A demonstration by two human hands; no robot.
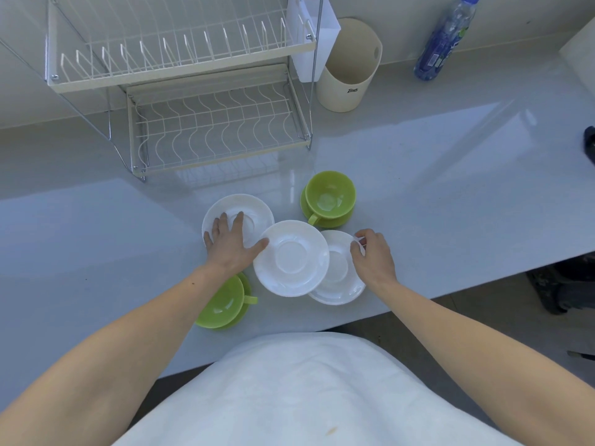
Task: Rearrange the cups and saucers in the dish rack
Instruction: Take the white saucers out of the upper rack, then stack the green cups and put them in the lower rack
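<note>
While hands (227, 244) (373, 257) touch white saucers (291, 259), a green cup (330, 194) tops a green saucer (336, 223).

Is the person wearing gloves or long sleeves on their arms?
No. The left hand and right hand are bare: no gloves, rings or watch show. Both forearms are bare too, no sleeves in view. A white garment covers the body.

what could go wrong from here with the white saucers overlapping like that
1. The middle white saucer overlaps the left white saucer and the right white saucer. The right hand pinches the right one's rim; lifting it could tip or slide the middle one.
2. The near green cup sits under the left forearm, while the left hand lies flat on the left saucer; drawing that arm back might knock it.
</note>
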